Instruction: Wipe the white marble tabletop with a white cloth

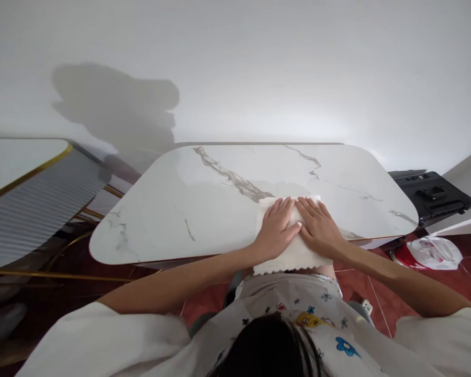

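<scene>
while looking toward five o'clock on the bench [172, 209], find a white cloth [294, 256] spread out and running past the near edge toward six o'clock. judge the laying-out as done, with a near strip not yet on the bench; no telling whether in one layer or folded. note the left hand [273, 230] and right hand [321, 228] palms down, flat on top without gripping, with fingers aimed at one and eleven o'clock, thumbs close together.
</scene>
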A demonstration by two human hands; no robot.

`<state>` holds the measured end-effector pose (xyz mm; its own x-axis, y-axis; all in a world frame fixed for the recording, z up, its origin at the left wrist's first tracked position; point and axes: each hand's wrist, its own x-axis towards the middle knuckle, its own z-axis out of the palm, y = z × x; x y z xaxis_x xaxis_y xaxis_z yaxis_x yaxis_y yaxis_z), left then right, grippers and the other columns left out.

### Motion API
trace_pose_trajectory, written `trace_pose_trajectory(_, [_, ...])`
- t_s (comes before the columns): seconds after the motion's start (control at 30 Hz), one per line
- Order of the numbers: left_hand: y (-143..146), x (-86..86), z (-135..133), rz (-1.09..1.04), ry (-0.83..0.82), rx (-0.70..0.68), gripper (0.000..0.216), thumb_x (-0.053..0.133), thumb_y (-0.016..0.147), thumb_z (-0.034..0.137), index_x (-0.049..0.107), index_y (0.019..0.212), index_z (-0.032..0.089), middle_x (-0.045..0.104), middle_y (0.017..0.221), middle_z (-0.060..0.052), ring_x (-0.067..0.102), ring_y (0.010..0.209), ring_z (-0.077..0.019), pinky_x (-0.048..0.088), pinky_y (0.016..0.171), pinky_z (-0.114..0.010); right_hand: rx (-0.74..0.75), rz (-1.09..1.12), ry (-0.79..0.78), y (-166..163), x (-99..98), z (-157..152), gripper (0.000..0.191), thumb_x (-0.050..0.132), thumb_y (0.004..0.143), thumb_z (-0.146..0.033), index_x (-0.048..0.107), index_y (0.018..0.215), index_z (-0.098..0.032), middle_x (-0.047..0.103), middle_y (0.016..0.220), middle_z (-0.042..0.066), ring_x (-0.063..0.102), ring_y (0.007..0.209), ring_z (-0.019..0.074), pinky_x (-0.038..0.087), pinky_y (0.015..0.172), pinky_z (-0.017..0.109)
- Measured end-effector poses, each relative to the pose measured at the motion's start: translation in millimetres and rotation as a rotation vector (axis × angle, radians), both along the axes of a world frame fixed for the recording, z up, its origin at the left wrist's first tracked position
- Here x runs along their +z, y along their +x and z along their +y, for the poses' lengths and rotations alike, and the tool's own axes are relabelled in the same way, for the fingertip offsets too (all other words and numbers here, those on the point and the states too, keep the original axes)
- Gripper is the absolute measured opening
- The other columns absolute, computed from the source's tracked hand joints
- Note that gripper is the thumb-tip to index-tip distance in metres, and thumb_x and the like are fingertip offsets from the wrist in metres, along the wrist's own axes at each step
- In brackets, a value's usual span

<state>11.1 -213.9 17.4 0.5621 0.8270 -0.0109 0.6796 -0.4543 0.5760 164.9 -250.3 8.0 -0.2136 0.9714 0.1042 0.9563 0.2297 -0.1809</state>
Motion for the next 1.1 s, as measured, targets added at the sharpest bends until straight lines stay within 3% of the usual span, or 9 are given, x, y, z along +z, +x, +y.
trace_pose_trajectory(0.17, [26,-6.6,35,0.037,0.135,-0.007,0.055,0.036,0.093,0.032,0.033,0.146,0.016,0.031,0.154,-0.006,0.020,0.145,-0.0231,0.016,0.119,-0.039,-0.057,0.007,-0.008,18,-0.7,33,0.059,0.028,0.093,-0.031,0.029,0.147,-0.005,0.028,0.154,0.013,0.022,0.144,0.0244,0.019,0.117,0.046])
trace_pose_trajectory(0.43, [71,-14.7,136,0.015,0.393,-0.002,0.044,0.032,0.091,0.017,0.048,0.132,0.013,0.049,0.141,-0.012,0.038,0.135,-0.0244,0.026,0.114,-0.039,-0.063,0.029,0.073,54,-0.7,139,0.053,0.031,0.093,-0.026,0.038,0.143,-0.009,0.037,0.151,0.012,0.029,0.141,0.0268,0.024,0.114,0.048])
trace_pose_trajectory(0.6, [95,-15.6,195,-0.007,0.443,0.105,0.038,0.035,0.088,0.015,0.056,0.120,0.016,0.055,0.132,-0.013,0.041,0.130,-0.0273,0.030,0.110,-0.044,-0.110,-0.025,0.115,65,4.6,200,0.047,0.029,0.094,-0.020,0.047,0.136,-0.009,0.046,0.144,0.015,0.039,0.134,0.0276,0.028,0.111,0.047])
trace_pose_trajectory(0.73, [106,-16.6,235,-0.021,0.435,0.148,0.036,0.038,0.087,0.016,0.057,0.118,0.015,0.051,0.136,-0.014,0.038,0.132,-0.0287,0.028,0.111,-0.045,-0.135,0.034,0.088,75,-0.3,247,0.049,0.029,0.092,-0.017,0.047,0.137,-0.008,0.044,0.146,0.014,0.038,0.135,0.0272,0.034,0.108,0.043])
trace_pose_trajectory(0.87, [110,-16.5,264,-0.038,0.467,0.144,0.031,0.039,0.087,0.016,0.060,0.110,0.015,0.059,0.124,-0.014,0.046,0.124,-0.0278,0.033,0.107,-0.043,-0.144,0.145,0.119,87,-8.4,280,0.049,0.032,0.092,-0.023,0.049,0.137,-0.014,0.043,0.148,0.008,0.035,0.138,0.0250,0.032,0.111,0.042])
trace_pose_trajectory(1.1, [116,-16.7,289,-0.023,0.478,0.170,0.025,0.038,0.088,0.015,0.061,0.095,0.017,0.065,0.109,-0.013,0.055,0.111,-0.0267,0.038,0.099,-0.040,-0.172,0.161,0.179,90,-12.9,306,0.044,0.032,0.091,-0.022,0.057,0.127,-0.015,0.056,0.136,0.009,0.051,0.123,0.0243,0.038,0.105,0.037])
